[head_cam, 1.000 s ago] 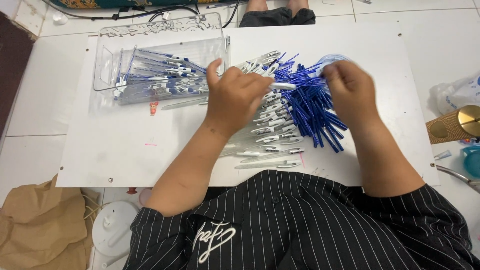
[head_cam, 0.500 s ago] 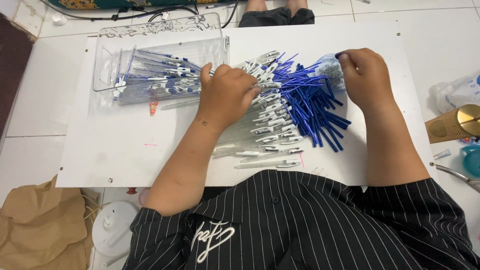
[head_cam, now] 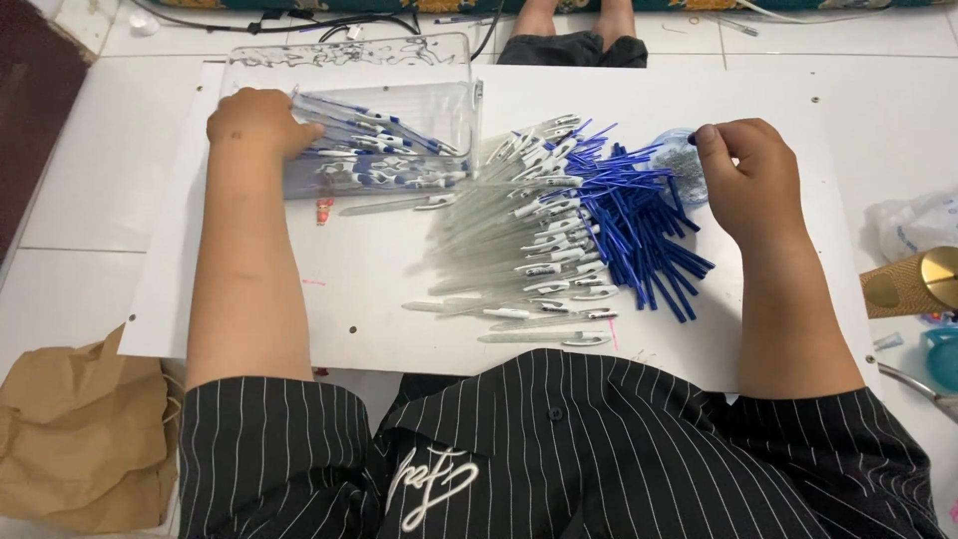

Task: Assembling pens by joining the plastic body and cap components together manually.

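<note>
The left hand is at the left end of a clear plastic box at the top of the big white board. Its fingers are curled and rest on the finished pens with clear bodies and white clips that lie in the box. It looks like it holds one of them, but the fingertips are hidden, so I cannot tell for sure.

The right hand is on the right side of the board. Its fingers are bent and pressed close together, pinching at a small clear plastic bag just beside it. What is inside the bag is too blurry to tell.

Between the two hands lie two piles. The clear empty pen tubes with white clips are spread out like a fan in the middle of the board. The thin blue ink sticks lie in a heap touching the tubes on their right side.

A crumpled brown paper bag sits on the floor at the bottom left. A round gold lid is at the right edge.
</note>
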